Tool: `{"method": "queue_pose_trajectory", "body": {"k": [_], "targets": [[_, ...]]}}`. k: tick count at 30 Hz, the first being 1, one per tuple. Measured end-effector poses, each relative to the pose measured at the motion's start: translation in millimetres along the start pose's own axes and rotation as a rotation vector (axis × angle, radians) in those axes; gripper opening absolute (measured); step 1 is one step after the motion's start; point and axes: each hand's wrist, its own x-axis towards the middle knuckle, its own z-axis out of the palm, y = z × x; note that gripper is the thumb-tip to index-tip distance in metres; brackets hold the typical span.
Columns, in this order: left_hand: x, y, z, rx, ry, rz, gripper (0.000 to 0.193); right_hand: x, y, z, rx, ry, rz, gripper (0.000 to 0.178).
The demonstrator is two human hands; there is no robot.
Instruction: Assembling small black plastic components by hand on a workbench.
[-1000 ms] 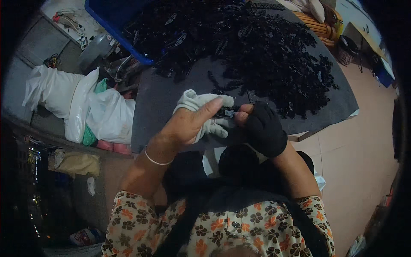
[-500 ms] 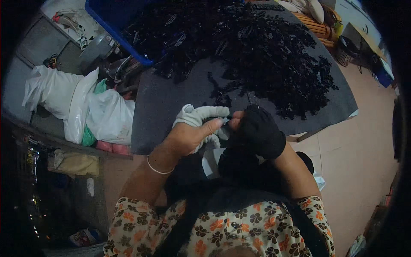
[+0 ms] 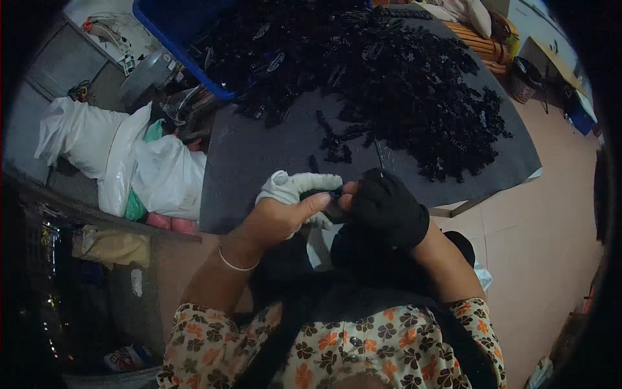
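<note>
My left hand (image 3: 291, 201), in a white glove with the thumb bare, is closed near the front edge of the table. Between its thumb and forefinger sits a small black piece (image 3: 335, 193), too small and dark to identify. My right hand (image 3: 389, 207) wears a black glove that leaves the fingertips bare. Those fingertips pinch together at the other end of the same piece, meeting the left fingertips. Just beyond the hands, a few loose black parts (image 3: 337, 152) lie on the dark tabletop (image 3: 259, 149).
A large heap of black plastic parts (image 3: 421, 97) covers the table's far and right side. A blue bin (image 3: 175, 55) stands at the far left. White plastic sacks (image 3: 168, 172) lie left of the table. A dark basket (image 3: 523, 81) stands on the floor at right.
Both hands have shifted slightly left. A pale bit that showed between the fingertips is no longer visible; a dark piece shows there now.
</note>
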Motion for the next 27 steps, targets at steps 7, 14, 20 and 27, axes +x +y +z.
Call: {"method": "queue_pose_trajectory", "body": {"k": [7, 14, 20, 27], "targets": [[-7, 17, 7, 0.367, 0.149, 0.122, 0.021, 9, -7, 2, 0.241, 0.038, 0.287, 0.031], [-20, 2, 15, 0.468, 0.101, 0.302, 0.023, 3, -9, -2, 0.639, -0.182, 0.571, 0.028], [-8, 1, -9, 0.644, -0.24, 0.188, 0.037, 8, 2, -21, 0.501, -0.437, 0.555, 0.031], [133, -9, -21, 0.933, 0.264, 0.562, 0.042, 4, 54, -2, -0.557, -0.047, 0.48, 0.034]]}}
